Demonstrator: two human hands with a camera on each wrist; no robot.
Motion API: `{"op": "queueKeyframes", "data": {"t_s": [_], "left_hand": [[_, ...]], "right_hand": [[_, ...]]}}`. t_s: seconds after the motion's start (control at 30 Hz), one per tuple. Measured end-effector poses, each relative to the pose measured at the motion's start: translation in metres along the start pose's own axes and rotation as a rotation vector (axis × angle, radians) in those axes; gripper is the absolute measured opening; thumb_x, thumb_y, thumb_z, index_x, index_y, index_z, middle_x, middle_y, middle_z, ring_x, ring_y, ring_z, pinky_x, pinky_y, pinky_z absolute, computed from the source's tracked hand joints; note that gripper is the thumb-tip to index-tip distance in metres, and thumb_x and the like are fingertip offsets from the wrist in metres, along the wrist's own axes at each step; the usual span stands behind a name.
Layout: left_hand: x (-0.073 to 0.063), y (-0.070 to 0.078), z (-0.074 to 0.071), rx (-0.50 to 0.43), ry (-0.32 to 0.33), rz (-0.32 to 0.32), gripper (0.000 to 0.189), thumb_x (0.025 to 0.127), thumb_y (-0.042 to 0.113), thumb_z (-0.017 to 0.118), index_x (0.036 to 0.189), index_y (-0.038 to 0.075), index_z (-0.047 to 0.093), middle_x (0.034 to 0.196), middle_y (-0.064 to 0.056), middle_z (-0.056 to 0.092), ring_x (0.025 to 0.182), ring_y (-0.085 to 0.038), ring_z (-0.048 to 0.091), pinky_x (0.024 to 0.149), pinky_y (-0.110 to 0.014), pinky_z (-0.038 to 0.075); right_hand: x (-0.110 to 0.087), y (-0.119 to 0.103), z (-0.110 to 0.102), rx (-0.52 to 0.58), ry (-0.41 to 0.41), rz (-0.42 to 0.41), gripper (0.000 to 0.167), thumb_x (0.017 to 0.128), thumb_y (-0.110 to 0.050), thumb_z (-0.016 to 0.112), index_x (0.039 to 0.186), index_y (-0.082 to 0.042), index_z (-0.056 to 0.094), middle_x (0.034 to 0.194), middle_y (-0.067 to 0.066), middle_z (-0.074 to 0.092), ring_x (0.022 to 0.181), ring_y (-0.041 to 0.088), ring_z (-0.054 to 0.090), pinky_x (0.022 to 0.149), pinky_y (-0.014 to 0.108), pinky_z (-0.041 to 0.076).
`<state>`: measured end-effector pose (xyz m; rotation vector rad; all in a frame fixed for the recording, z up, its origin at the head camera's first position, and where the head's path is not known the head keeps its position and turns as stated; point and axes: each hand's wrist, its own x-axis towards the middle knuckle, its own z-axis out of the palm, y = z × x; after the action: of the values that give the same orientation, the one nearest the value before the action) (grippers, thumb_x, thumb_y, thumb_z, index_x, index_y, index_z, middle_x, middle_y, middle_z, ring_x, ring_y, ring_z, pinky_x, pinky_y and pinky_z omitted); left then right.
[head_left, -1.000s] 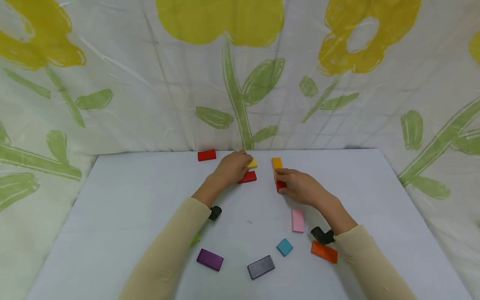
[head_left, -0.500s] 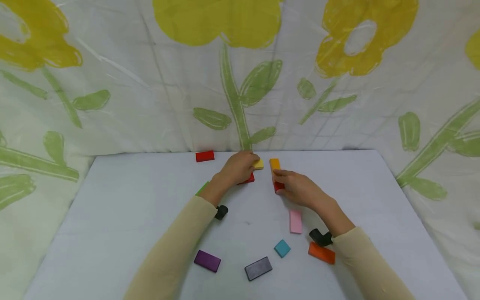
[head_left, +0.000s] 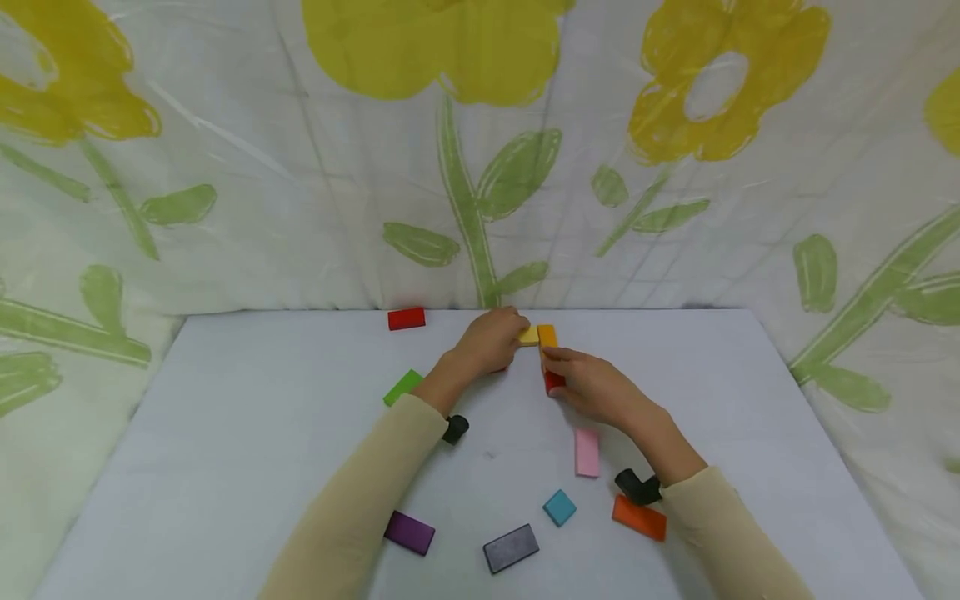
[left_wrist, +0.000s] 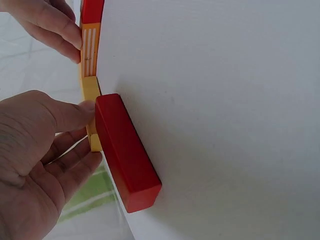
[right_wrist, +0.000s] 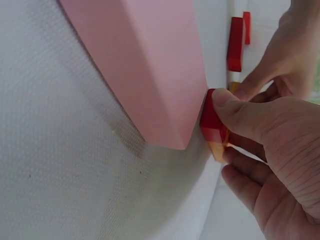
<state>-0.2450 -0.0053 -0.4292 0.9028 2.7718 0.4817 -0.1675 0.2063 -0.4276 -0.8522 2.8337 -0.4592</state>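
Note:
My left hand (head_left: 486, 343) pinches a yellow block (head_left: 529, 336) near the table's back edge, thumb on the near side and fingers behind. Its right end meets an orange block (head_left: 547, 336), whose grooved side (left_wrist: 90, 50) faces the left wrist camera. A red block (head_left: 553, 382) continues in line from the orange one toward me. My right hand (head_left: 596, 385) grips this red block, its thumb on the red face in the right wrist view and other fingers along the far side. Another red block (left_wrist: 125, 150) lies just in front of the yellow one, mostly hidden by my left hand in the head view.
A third red block (head_left: 407, 318) lies at the back edge, with a green block (head_left: 403, 387) by my left forearm. Nearer are pink (head_left: 587, 452), teal (head_left: 559, 507), orange-red (head_left: 640, 517), grey (head_left: 512, 548) and purple (head_left: 409, 532) blocks. A flowered curtain (head_left: 337, 208) hangs behind.
My left hand has slid the yellow block to the right, up against the orange block. The green block has come into view behind the left forearm. My right hand has stayed in place.

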Motion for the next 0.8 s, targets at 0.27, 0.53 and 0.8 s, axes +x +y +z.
{"op": "queueKeyframes", "data": {"t_s": [0.27, 0.53, 0.8], "left_hand": [[0.003, 0.004, 0.006, -0.011, 0.018, -0.03, 0.03, 0.104, 0.006, 0.064, 0.133, 0.005, 0.07, 0.126, -0.011, 0.07, 0.112, -0.026, 0.067, 0.1, -0.038, 0.059], [0.006, 0.005, 0.011, 0.014, 0.03, -0.022, 0.032, 0.105, 0.004, 0.059, 0.137, 0.005, 0.067, 0.132, -0.012, 0.068, 0.121, -0.029, 0.067, 0.105, -0.038, 0.058], [0.001, 0.0, 0.009, 0.0, 0.03, -0.024, 0.035, 0.107, 0.007, 0.057, 0.142, 0.003, 0.064, 0.138, -0.013, 0.066, 0.13, -0.03, 0.064, 0.112, -0.04, 0.055]], "right_hand": [[-0.002, 0.005, 0.002, -0.009, 0.0, -0.006, 0.049, 0.097, -0.013, 0.077, 0.141, 0.003, 0.064, 0.152, 0.023, 0.06, 0.138, 0.04, 0.062, 0.111, 0.053, 0.055], [-0.005, 0.011, 0.0, 0.033, 0.019, -0.035, 0.048, 0.098, -0.012, 0.076, 0.142, 0.005, 0.063, 0.152, 0.023, 0.06, 0.14, 0.042, 0.06, 0.113, 0.056, 0.053], [0.003, 0.01, 0.002, 0.075, 0.021, -0.018, 0.048, 0.097, -0.014, 0.078, 0.14, 0.003, 0.066, 0.151, 0.022, 0.061, 0.14, 0.041, 0.06, 0.115, 0.056, 0.052]]}}
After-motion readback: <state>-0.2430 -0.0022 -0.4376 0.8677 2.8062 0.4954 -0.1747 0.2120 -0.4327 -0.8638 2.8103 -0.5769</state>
